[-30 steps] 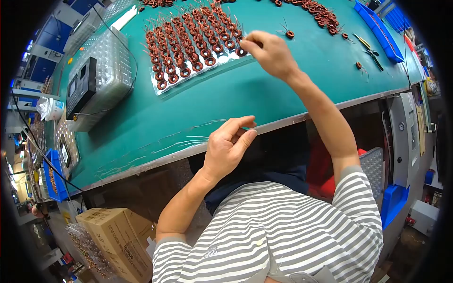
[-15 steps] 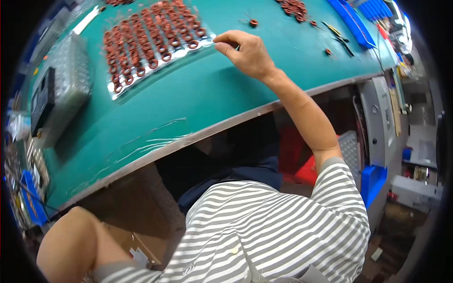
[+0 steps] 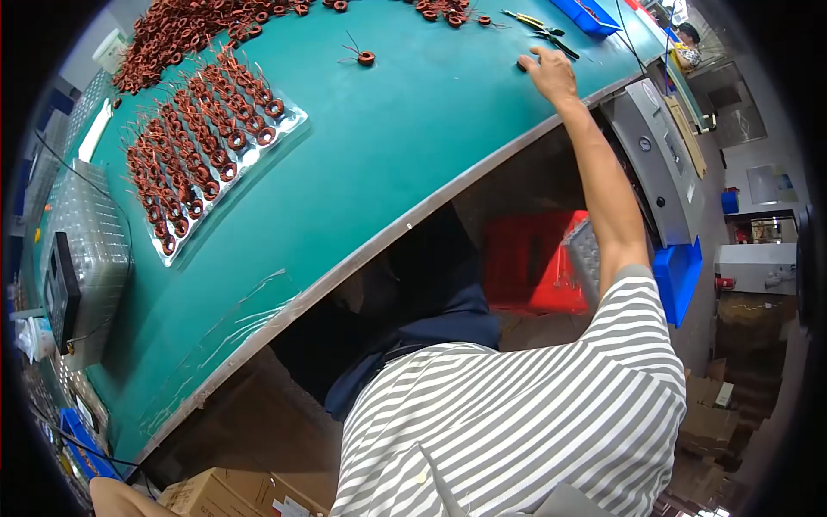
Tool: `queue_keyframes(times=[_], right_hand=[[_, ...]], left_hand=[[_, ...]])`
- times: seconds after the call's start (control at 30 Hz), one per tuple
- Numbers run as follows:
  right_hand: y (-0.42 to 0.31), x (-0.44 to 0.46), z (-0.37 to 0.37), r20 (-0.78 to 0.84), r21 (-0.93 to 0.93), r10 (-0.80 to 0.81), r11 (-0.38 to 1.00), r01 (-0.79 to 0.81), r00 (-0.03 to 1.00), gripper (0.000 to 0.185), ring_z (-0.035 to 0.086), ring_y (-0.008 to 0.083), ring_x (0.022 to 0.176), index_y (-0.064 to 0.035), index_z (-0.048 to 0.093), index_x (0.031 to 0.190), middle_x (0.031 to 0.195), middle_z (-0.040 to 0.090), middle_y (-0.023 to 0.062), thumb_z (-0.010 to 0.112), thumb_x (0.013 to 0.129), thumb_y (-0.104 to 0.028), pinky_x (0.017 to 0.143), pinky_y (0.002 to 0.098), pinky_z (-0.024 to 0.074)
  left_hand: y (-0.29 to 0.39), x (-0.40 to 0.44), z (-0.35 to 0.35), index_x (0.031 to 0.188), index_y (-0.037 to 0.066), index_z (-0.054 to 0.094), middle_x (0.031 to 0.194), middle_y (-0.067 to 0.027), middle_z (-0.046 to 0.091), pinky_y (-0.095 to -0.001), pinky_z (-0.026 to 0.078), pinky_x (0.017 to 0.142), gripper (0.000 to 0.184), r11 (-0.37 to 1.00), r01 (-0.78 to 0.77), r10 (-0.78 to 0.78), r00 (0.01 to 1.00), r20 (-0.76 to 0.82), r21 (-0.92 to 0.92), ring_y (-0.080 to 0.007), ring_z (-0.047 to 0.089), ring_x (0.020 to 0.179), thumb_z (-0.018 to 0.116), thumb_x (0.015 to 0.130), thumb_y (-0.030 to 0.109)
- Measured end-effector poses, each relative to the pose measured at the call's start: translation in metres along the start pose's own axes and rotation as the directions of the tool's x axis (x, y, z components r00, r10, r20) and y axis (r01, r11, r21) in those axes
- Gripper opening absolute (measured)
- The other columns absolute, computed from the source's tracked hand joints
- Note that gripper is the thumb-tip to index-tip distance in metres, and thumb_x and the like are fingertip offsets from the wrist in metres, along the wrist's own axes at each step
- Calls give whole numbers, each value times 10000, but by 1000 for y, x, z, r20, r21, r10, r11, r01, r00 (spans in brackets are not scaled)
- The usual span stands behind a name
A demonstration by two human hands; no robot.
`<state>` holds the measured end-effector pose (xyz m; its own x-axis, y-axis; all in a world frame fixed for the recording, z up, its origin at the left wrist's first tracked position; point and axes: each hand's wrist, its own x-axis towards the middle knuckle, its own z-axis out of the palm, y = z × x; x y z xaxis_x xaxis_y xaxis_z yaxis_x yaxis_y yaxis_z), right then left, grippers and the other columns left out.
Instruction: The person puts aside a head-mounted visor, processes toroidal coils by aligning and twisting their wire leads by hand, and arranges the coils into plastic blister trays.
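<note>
My right hand (image 3: 552, 75) reaches out over the far right of the green table, its fingers apart. Right at its fingertips, low on the tabletop, lies a small copper-wound ring coil (image 3: 522, 64); whether the fingers touch it I cannot make out. Just beyond the hand are pliers (image 3: 551, 36) with dark handles and a yellow-handled tool (image 3: 522, 18). Another ring coil (image 3: 366, 59) with long wire leads lies alone near the middle. Rows of upright coils (image 3: 202, 129) fill a clear plastic tray (image 3: 297, 118) on the left. My left hand is out of view; only part of that arm shows bottom left.
A large heap of coils (image 3: 177, 39) covers the back left, with a smaller pile (image 3: 444, 10) at the back. A blue bin (image 3: 587, 15) stands far right. Stacked clear trays (image 3: 95, 250) and a dark box-shaped device (image 3: 60, 289) stand left. The table's metal edge (image 3: 409, 227) runs diagonally.
My right hand has moved from the coil tray's right corner to the lone coil by the pliers. The view has turned right, and less of my left arm shows.
</note>
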<state>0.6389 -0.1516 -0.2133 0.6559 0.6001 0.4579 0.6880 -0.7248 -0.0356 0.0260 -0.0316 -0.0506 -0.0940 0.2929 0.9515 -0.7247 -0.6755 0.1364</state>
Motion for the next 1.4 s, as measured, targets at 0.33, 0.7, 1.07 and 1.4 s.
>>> queue_keyframes(times=[0.33,0.7,1.07,1.4], right_hand=[[-40,9,-9,347,119,-172,983,139,922,321,619,324,1072,-196,717,1088,1083,673,141,611,885,-421,930,423,480],[-116,79,31,68,47,-119,992,116,991,405,626,342,1039,-135,677,1146,1107,667,182,679,858,-419,936,436,485],[-147,109,72,-105,-59,-470,882,467,876,314,573,333,1075,-127,620,1110,1082,633,112,694,822,-226,880,443,523],[-154,128,26,304,-123,-493,828,547,815,255,652,336,971,-60,667,991,1001,672,176,622,781,-199,830,446,541]], left_hand=[[4,-3,2,1318,-67,513,1219,-243,594,-446,503,894,601,998,-16,18,999,-28,55,-337,615,1023,489,952,409],[-5,-10,1,1309,-67,518,1210,-233,600,-434,509,877,558,990,-42,53,996,-74,136,-319,623,995,502,952,360],[-12,-12,-4,1301,-67,523,1200,-224,607,-422,516,861,516,975,-2,21,996,-83,224,-300,631,968,515,951,311],[-17,-15,4,1293,-67,527,1191,-215,612,-411,522,846,479,975,30,-8,995,-100,222,-284,638,943,527,950,267]])
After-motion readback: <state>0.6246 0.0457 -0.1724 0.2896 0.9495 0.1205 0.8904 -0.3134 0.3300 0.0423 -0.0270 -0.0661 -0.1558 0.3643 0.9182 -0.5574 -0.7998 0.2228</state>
